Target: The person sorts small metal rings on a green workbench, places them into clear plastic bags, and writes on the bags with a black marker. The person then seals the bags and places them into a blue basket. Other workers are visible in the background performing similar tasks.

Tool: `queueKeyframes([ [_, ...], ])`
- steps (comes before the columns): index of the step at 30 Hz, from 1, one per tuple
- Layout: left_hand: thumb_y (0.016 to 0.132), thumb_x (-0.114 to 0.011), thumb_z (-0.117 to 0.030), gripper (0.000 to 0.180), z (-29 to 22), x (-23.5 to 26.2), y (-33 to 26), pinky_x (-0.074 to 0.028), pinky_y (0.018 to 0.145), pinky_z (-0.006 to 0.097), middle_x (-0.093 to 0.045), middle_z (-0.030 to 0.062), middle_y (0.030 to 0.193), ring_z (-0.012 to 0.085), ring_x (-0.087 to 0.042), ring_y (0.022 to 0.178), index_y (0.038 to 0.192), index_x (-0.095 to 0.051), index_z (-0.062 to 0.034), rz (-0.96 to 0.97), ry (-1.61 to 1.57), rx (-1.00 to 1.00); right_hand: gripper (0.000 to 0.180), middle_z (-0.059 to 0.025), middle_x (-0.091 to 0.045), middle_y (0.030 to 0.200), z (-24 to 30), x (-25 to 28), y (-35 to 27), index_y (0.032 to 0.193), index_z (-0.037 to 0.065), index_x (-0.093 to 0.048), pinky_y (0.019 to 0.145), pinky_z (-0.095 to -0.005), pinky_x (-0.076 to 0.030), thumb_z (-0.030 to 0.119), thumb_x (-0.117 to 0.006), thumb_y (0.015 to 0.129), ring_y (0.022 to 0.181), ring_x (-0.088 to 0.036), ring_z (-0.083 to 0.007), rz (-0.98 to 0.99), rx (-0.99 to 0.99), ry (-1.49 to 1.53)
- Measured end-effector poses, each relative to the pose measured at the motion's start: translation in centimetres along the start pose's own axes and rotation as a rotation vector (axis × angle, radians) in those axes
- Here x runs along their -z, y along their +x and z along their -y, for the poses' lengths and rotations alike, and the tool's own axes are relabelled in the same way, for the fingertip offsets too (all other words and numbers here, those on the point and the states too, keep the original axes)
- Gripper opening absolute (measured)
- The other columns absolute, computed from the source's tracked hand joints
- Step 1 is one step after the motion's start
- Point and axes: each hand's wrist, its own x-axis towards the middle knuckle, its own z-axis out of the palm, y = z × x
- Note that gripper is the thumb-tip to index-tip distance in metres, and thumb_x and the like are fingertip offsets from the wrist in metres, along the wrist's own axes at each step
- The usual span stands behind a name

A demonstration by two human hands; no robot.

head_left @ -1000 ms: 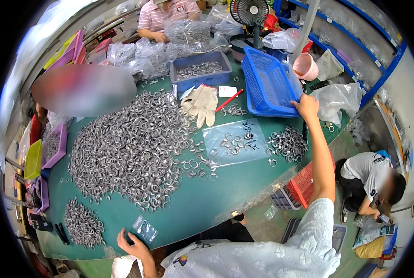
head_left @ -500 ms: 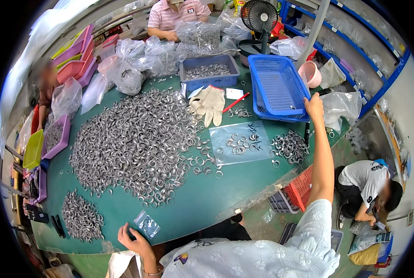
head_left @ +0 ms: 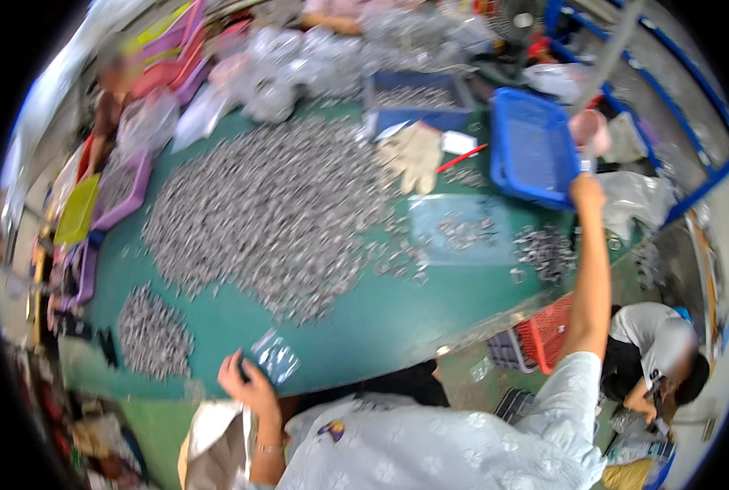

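My right arm reaches far out to the right, and my right hand (head_left: 586, 193) is closed on the near right corner of a blue plastic basket (head_left: 536, 145). The picture is blurred, so the exact finger hold is hard to make out. At the near table edge my left hand (head_left: 247, 382) is raised with fingers apart and nothing in it. Beside it lies a small clear zip bag (head_left: 275, 358). A large heap of grey metal rings (head_left: 266, 212) covers the middle of the green table (head_left: 381, 327), with a smaller ring pile (head_left: 155, 333) at the left.
Near the basket are a flat clear bag (head_left: 461, 231) with rings on it, a dark ring pile (head_left: 546, 253), a white glove (head_left: 412, 157) and a red pen (head_left: 461, 158). Behind stands a grey-blue bin (head_left: 417, 100). A person (head_left: 658, 351) crouches at the right.
The whole view has shifted, so the table sits higher and further right, and it is now blurred. My right hand stays at the basket's corner; my left hand remains beside the zip bag.
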Motion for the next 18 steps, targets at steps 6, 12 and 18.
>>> queueKeyframes([
  [6,0.076,-0.057,-0.001,0.027,1.1,0.5,1.2,-0.038,0.089,0.037,-0.056,0.0143,0.100,0.0291,-0.051,0.097,0.102,-0.058,-0.0041,0.147,-0.140,-0.006,0.042,-0.0160,-0.061,0.095,1.9,4.8,-5.2,0.104,0.010,-0.053,0.065,-0.0461,-0.050,0.048,-0.047,0.086,0.084,-0.062,-0.0350,-0.398,0.090,-0.049],
  [12,0.069,-0.072,-0.014,0.030,2.8,1.5,5.4,-0.039,0.076,0.037,-0.057,0.0063,0.088,0.0255,-0.052,0.086,0.095,-0.061,-0.0084,0.625,-0.070,0.041,0.030,-0.0157,-0.062,0.082,12.9,11.9,-26.1,0.102,0.004,-0.060,0.062,-0.0358,-0.046,0.025,-0.062,0.081,0.068,-0.058,-0.0287,-0.054,0.778,0.678],
  [18,0.068,-0.073,-0.016,0.015,1.9,0.6,7.2,-0.035,0.072,0.037,-0.055,0.0064,0.083,0.0242,-0.050,0.084,0.076,-0.064,-0.0067,0.786,-0.051,-0.092,0.024,-0.0103,-0.061,0.072,16.0,11.2,-36.2,0.093,0.004,-0.062,0.057,-0.0334,-0.046,0.023,-0.065,0.078,0.060,-0.058,-0.0234,0.455,1.007,0.861],
])
